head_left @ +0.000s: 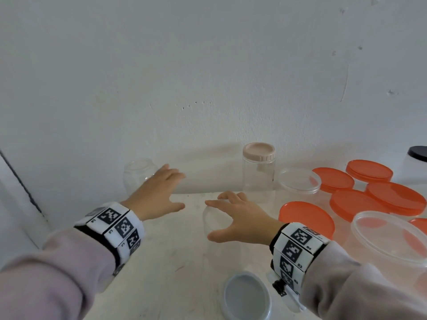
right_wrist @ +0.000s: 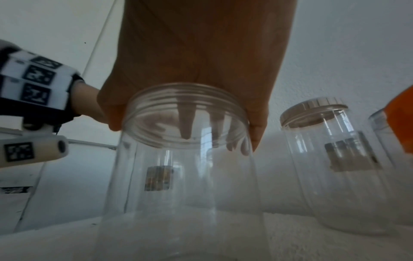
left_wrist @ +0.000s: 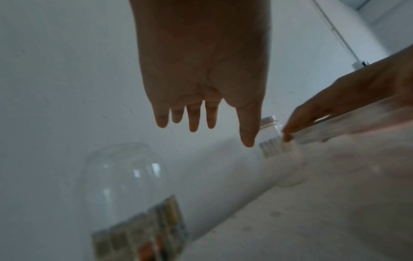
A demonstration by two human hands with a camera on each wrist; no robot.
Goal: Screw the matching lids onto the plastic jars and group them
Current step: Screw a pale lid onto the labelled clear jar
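Note:
An open clear jar (head_left: pixel 213 225) stands mid-table, and my right hand (head_left: pixel 212 219) grips its threaded rim from above, thumb on the near side and fingers on the far side. The right wrist view shows the same jar (right_wrist: pixel 183 176) under the right hand (right_wrist: pixel 185 137). My left hand (head_left: pixel 178 191) hovers open with straight fingers just in front of a second lidless clear jar (head_left: pixel 138 174) by the wall; the left wrist view shows this hand (left_wrist: pixel 220 136) above that jar (left_wrist: pixel 125 176). A grey lid (head_left: pixel 246 296) lies near the front edge.
A jar with a beige lid (head_left: pixel 258 167) stands by the wall. To the right are several orange-lidded tubs (head_left: pixel 307 218), a tub with a clear lid (head_left: pixel 299 181), a large clear-lidded tub (head_left: pixel 388 236) and a black-lidded container (head_left: pixel 418 155). The wall is close behind.

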